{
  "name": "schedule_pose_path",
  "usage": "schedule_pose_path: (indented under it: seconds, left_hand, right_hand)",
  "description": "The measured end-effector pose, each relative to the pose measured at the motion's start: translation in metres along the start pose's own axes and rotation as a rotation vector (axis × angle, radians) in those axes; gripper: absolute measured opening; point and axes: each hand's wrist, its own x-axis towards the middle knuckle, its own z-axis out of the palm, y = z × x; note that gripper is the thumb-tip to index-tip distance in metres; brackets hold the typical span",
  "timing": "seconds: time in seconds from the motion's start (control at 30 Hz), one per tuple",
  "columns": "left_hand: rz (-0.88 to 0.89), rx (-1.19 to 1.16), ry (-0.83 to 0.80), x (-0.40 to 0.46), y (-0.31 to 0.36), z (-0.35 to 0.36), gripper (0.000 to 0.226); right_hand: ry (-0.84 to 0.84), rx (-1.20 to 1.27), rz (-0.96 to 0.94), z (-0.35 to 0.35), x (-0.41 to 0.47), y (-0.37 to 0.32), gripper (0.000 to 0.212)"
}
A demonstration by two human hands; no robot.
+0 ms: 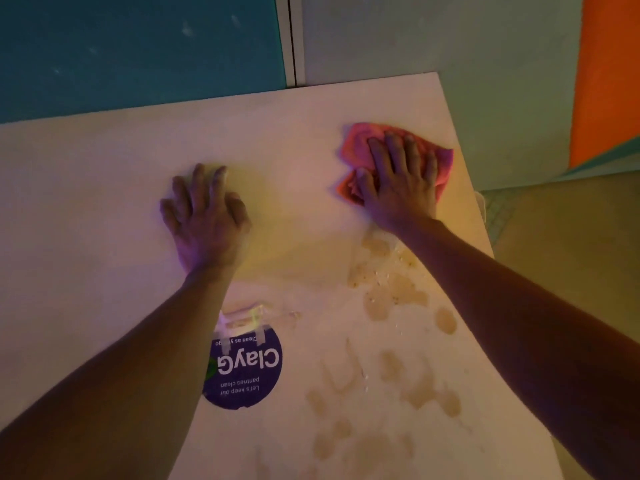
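- One big white table [86, 202] fills most of the view, and the job looks like wiping it clean.
- Many brown wet spots [391, 289] lie on the near right part of the table, close to the right forearm. I think they are not wiped yet. The cloth should come back toward the person and go over them in long, slow strokes, so the mess is picked up and not spread.
- One pink cloth [356, 140] lies bunched on the table near the far right corner, apart from most of the spots. Laying it flat would help it soak up more.
- The right hand [398, 181] lies on top of the cloth, with straight fingers pressing down. It does not pinch it. An even push should keep the cloth under the palm.
- The left hand [204, 216] rests on the bare table with its fingers spread and holds nothing. The two hands are well apart.
- One round purple sticker [249, 375] is stuck on the table by the left forearm, near the spots. The cloth could catch its edge and peel it.
- Some shiny clear tape bits [242, 318] sit at the sticker's far edge. Wipe gently around them.
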Motion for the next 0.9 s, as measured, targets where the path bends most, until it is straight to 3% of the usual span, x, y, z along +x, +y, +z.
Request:
schedule_pose_path:
  seconds: [0.27, 0.47, 0.67, 0.9]
  left_hand:
    - [0.036, -0.084, -0.112, -0.01, -0.002, -0.004, 0.055]
    - [0.168, -0.097, -0.161, -0.077, 0.029, -0.015, 0.053]
    - [0.191, 0.004, -0.147, -0.114, 0.025, -0.01, 0.051]
    - [0.178, 0.047, -0.108, -0.114, 0.03, -0.009, 0.053]
  right_hand:
    - [-0.05, 0.028, 0.002, -0.019, -0.134, -0.041, 0.06]
    - [-0.066, 0.0, 0.033, -0.028, -0.211, -0.045, 0.059]
    - [-0.048, 0.002, 0.032, -0.027, -0.19, -0.034, 0.06]
    - [-0.003, -0.018, 0.032, -0.016, -0.096, -0.005, 0.059]
